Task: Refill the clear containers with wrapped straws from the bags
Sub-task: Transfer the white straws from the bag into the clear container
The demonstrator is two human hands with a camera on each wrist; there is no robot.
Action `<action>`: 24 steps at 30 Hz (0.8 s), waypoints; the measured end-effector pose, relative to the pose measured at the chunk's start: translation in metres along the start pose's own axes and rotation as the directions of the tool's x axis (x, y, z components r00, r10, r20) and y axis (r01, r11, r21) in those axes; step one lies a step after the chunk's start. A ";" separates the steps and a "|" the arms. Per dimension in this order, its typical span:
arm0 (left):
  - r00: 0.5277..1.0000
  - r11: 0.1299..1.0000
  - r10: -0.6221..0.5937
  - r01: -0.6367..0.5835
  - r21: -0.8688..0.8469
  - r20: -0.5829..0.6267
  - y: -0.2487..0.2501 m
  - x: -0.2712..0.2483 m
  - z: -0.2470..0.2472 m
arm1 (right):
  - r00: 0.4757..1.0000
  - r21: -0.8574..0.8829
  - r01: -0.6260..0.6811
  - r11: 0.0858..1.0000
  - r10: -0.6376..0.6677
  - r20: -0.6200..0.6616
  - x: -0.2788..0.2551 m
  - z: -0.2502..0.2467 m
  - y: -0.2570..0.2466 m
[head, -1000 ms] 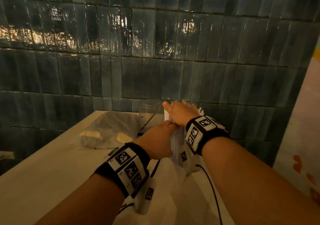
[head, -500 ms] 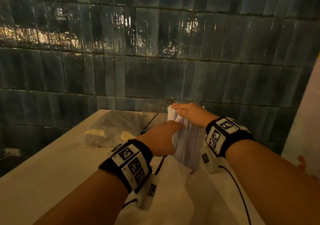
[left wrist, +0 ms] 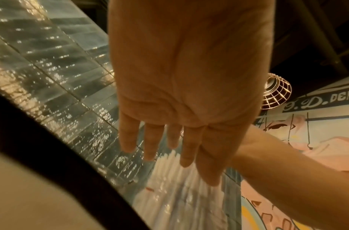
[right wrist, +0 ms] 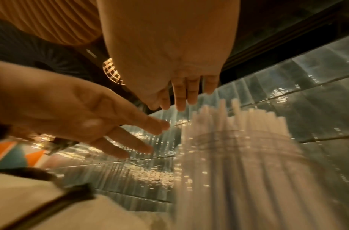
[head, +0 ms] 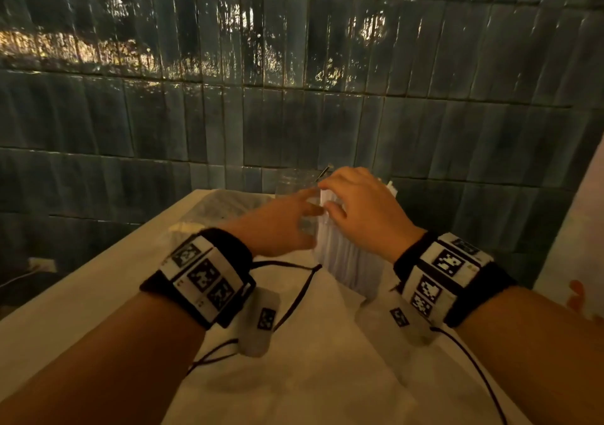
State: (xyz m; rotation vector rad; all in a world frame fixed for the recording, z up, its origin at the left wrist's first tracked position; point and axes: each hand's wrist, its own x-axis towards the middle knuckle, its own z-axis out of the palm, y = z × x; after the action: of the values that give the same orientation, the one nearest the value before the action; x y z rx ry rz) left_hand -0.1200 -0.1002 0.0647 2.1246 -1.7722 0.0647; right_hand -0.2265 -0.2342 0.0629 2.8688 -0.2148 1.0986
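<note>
A clear container (head: pixel 356 271) packed with white wrapped straws (head: pixel 340 251) stands upright at the back of the counter. My right hand (head: pixel 359 209) hovers over the straw tops with relaxed fingers. My left hand (head: pixel 287 225) reaches in from the left, its fingers spread and straight near the top of the bundle. The right wrist view shows the straws (right wrist: pixel 238 118) rising out of the container (right wrist: pixel 248 155), with the right fingertips (right wrist: pixel 181 105) above them and the left hand (right wrist: pixel 91 121) open beside them. In the left wrist view the left hand (left wrist: pixel 185 93) is flat above the straws (left wrist: pixel 175 179).
A second clear container (head: pixel 291 179) with one dark straw (head: pixel 323 173) stands just behind on the left. A clear plastic bag (head: pixel 225 207) lies left of it. A white bag (head: pixel 310 359) is spread under my wrists. The tiled wall (head: pixel 294 97) closes the back.
My left hand has come off the side of the straw container and now has its fingers spread. My right hand has slid back left over the straw tops.
</note>
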 end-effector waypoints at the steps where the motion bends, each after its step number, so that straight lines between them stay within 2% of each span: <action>1: 1.000 0.999 -0.021 0.022 0.044 -0.022 -0.002 -0.005 -0.005 | 0.999 0.074 0.018 0.997 -0.020 0.032 -0.005 0.000 -0.009; 4: 0.990 0.986 -0.131 0.136 0.097 -0.051 -0.009 -0.025 -0.010 | 0.970 0.227 -0.031 0.973 -0.026 0.243 -0.019 0.009 -0.031; 6: 0.980 0.957 -0.200 0.190 0.218 0.021 -0.016 -0.035 -0.005 | 0.891 0.217 -0.121 0.969 0.010 0.453 -0.025 0.016 -0.041; 7: 0.962 0.944 -0.252 0.220 0.245 0.107 -0.020 -0.039 0.000 | 0.825 0.191 -0.170 0.967 0.034 0.564 -0.028 0.021 -0.046; 9: 0.887 0.920 -0.354 0.274 0.279 0.295 -0.025 -0.046 0.012 | 0.670 0.098 -0.205 0.974 0.067 0.739 -0.032 0.030 -0.053; 13: 0.778 0.893 -0.423 0.271 0.358 0.465 -0.030 -0.056 0.033 | 0.360 -0.029 -0.191 0.981 0.098 0.928 -0.037 0.048 -0.065; 15: 0.722 0.899 -0.424 0.266 0.347 0.547 -0.028 -0.058 0.040 | 0.246 -0.061 -0.126 0.990 0.091 0.965 -0.039 0.055 -0.071; 16: 0.690 0.905 -0.418 0.258 0.338 0.591 -0.027 -0.059 0.043 | 0.220 -0.077 -0.084 0.993 0.094 0.971 -0.039 0.057 -0.073; 18: 0.628 0.907 -0.417 0.244 0.343 0.657 -0.023 -0.060 0.049 | 0.220 -0.090 -0.032 0.995 0.095 0.971 -0.036 0.058 -0.074; 19: 0.602 0.904 -0.425 0.239 0.355 0.676 -0.022 -0.060 0.051 | 0.251 -0.087 -0.029 0.996 0.091 0.964 -0.034 0.056 -0.073; 20: 0.583 0.899 -0.435 0.237 0.369 0.686 -0.022 -0.060 0.052 | 0.319 -0.077 -0.045 0.996 0.088 0.944 -0.031 0.052 -0.071; 21: 0.572 0.894 -0.444 0.237 0.379 0.690 -0.023 -0.059 0.052 | 0.427 -0.055 -0.076 0.996 0.082 0.900 -0.028 0.048 -0.068; 22: 0.567 0.890 -0.453 0.241 0.387 0.688 -0.024 -0.059 0.052 | 0.559 -0.020 -0.104 0.994 0.076 0.826 -0.024 0.043 -0.065; 24: 0.561 0.879 -0.473 0.243 0.411 0.679 -0.028 -0.059 0.051 | 0.797 0.020 -0.099 0.995 0.067 0.600 -0.020 0.036 -0.057</action>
State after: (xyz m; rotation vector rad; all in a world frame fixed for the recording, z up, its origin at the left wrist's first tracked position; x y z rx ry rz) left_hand -0.1152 -0.0563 -0.0054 2.9769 -1.7004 -0.9046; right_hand -0.2091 -0.1791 0.0225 3.1830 -0.3453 0.1516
